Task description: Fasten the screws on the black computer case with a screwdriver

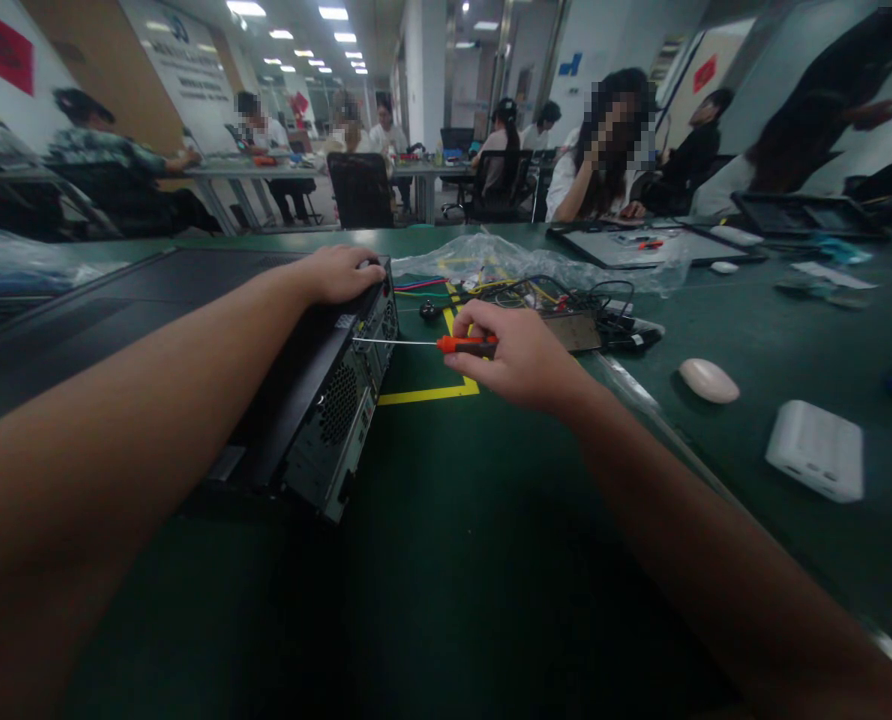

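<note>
A black desktop computer case [213, 330] lies flat on the green table [491, 560], its rear panel with vents and ports facing right. My left hand [341, 273] rests on the case's far top corner, fingers curled over the edge. My right hand [517, 355] is closed round the orange-and-black handle of a screwdriver [446, 343]. The thin metal shaft runs left and its tip touches the rear panel near the top edge.
Past the screwdriver lie a clear plastic bag [536, 258], coloured wires and a small board [573, 328]. A white mouse [708, 380] and a white box [815, 448] sit to the right. Yellow tape [427, 394] marks the table. Several people sit at tables behind.
</note>
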The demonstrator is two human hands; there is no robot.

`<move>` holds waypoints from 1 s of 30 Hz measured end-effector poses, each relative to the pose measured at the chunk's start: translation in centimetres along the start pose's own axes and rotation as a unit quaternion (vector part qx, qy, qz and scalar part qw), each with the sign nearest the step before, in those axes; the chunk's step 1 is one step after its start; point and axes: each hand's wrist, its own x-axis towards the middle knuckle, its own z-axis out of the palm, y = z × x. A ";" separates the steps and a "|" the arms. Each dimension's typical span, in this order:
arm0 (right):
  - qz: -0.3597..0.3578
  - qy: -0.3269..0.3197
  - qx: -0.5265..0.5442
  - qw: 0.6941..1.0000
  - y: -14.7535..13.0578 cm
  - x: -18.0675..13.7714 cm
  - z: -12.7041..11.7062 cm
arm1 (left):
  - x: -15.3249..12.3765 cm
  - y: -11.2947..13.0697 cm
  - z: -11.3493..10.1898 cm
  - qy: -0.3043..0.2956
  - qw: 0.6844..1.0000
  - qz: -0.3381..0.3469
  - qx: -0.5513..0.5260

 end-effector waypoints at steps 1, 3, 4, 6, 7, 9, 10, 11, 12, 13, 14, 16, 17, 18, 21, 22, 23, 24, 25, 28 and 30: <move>0.000 0.000 -0.001 1.000 0.0 0.0 0.0 | 0.0 0.0 0.0 0.000 1.000 -0.001 -0.001; 0.001 0.000 -0.005 1.000 0.0 0.0 0.0 | 0.0 0.1 -0.1 0.001 1.000 0.000 -0.002; 0.001 0.001 -0.006 1.000 -0.1 -0.1 0.0 | -0.1 0.1 -0.1 0.001 1.000 0.000 -0.003; 0.001 0.002 -0.009 1.000 -0.1 -0.1 0.0 | -0.2 0.3 -0.2 0.001 1.000 -0.001 -0.005; 0.000 0.002 -0.010 1.000 -0.1 -0.1 0.0 | -0.3 0.4 -0.3 -0.001 1.000 -0.003 -0.005; -0.001 0.002 -0.011 1.000 -0.2 -0.1 0.0 | -0.5 0.7 -0.4 -0.005 1.000 -0.010 -0.006; -0.003 0.002 -0.011 1.000 -0.2 -0.1 0.0 | -0.6 0.9 -0.5 -0.006 1.000 -0.014 -0.006; -0.004 0.002 -0.011 1.000 -0.1 -0.1 0.0 | -0.7 0.9 -0.5 -0.007 1.000 -0.017 -0.005; -0.004 0.002 -0.011 1.000 -0.1 -0.1 0.0 | -0.7 1.0 -0.6 -0.007 1.000 -0.018 -0.004; -0.004 0.003 -0.010 1.000 -0.1 -0.1 0.1 | -0.7 1.0 -0.5 -0.007 1.000 -0.018 -0.002; -0.004 0.004 -0.010 1.000 -0.1 -0.1 0.1 | -0.6 0.9 -0.5 -0.007 1.000 -0.016 0.001; -0.005 0.008 -0.010 1.000 0.0 -0.1 0.1 | -0.4 0.8 -0.4 -0.008 1.000 -0.011 0.006; -0.006 0.010 -0.010 1.000 0.0 -0.1 0.1 | -0.3 0.7 -0.3 -0.007 1.000 -0.009 0.007; -0.006 0.011 -0.011 1.000 0.0 -0.1 0.1 | -0.3 0.6 -0.3 -0.005 1.000 -0.009 0.007; -0.003 0.009 -0.011 1.000 0.0 -0.1 0.1 | -0.2 0.4 -0.2 -0.001 1.000 -0.008 0.002; -0.002 0.007 -0.010 1.000 0.0 -0.1 0.1 | -0.2 0.5 -0.2 0.000 1.000 -0.009 0.001; -0.002 0.006 -0.009 1.000 0.0 -0.1 0.1 | -0.3 0.5 -0.2 -0.001 1.000 -0.010 -0.001; -0.002 0.006 -0.008 1.000 0.0 -0.1 0.1 | -0.4 0.5 -0.3 -0.001 1.000 -0.011 -0.003; -0.003 0.006 -0.008 1.000 0.0 -0.1 0.1 | -0.4 0.5 -0.3 -0.002 1.000 -0.013 -0.005; -0.005 0.005 -0.010 1.000 0.0 -0.1 0.0 | -0.4 0.5 -0.3 -0.004 1.000 -0.012 -0.009; -0.004 0.004 -0.012 1.000 -0.1 -0.1 0.0 | -0.3 0.4 -0.2 -0.003 1.000 -0.012 -0.011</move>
